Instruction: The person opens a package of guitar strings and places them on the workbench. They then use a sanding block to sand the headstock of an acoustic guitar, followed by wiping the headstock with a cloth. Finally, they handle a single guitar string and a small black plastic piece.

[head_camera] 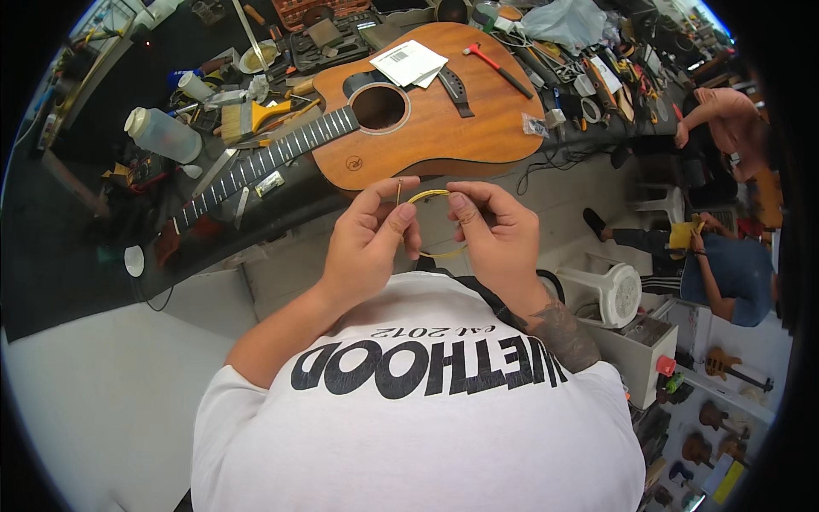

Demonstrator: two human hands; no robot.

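A coil of yellowish wire, seemingly a guitar string (432, 193), is held in front of my chest. Its left side is pinched in my left hand (377, 227), where a short end stands up by the index finger. My right hand (489, 221) grips the coil's right side between thumb and fingers. Beyond both hands lies an acoustic guitar (461, 137) on the bench, its face up and no strings on the fretboard (275, 150). White paper packets (409, 62), a dark bridge (454, 93) and a red-headed hammer (496, 69) are on its top.
The dark workbench (83, 275) holds a plastic bottle (163, 136), a yellow-handled brush (256, 117) and many tools. Two other people sit at right, one with a yellow cloth-like thing (683, 235). A white stool (617, 296) and a grey box with a red button (665, 365) stand nearby.
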